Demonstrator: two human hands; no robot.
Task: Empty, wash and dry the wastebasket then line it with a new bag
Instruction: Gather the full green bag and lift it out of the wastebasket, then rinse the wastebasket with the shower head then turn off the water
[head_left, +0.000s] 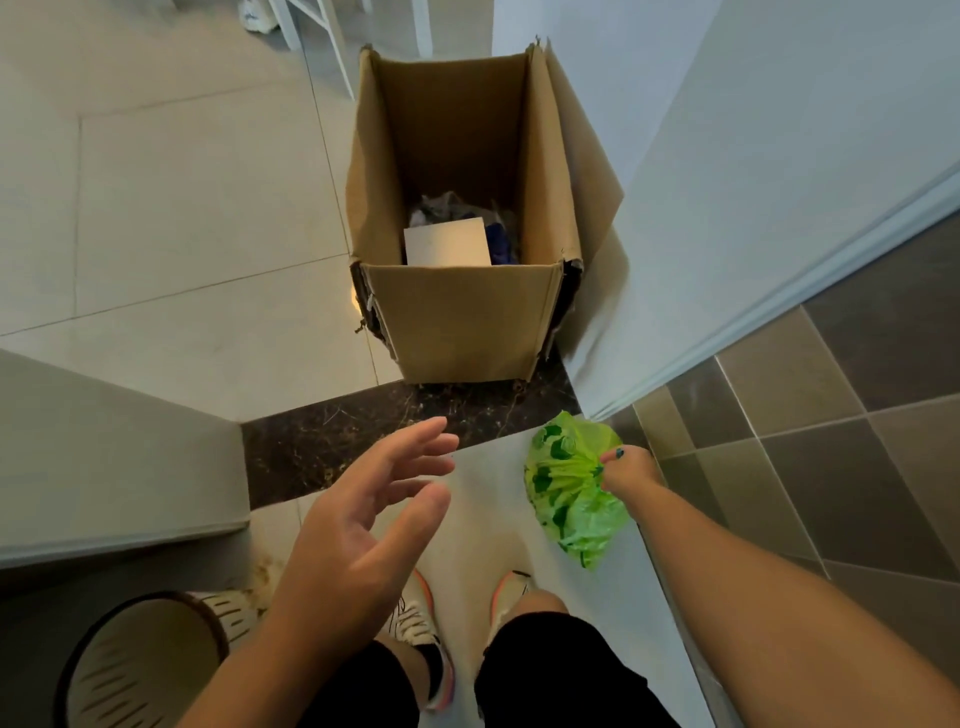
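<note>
- Green plastic, thin and crinkly: our right hand (626, 470) pinches the bag (569, 488) by its gathered neck, near right, and it looks light and soft.
- Our left hand (363, 512) hovers empty, fingers spread and relaxed.
- We'd keep hold at the neck; thin film may tear or slip.
- Far ahead, the cardboard box (462, 218) stands open against the wall.
- Near left, the slatted wastebasket (135, 670) looks rigid; we'd grip its rim.

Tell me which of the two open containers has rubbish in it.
The tall cardboard box ahead by the wall: white card and scraps lie at its bottom. The slotted wastebasket at lower left shows nothing inside.
</note>
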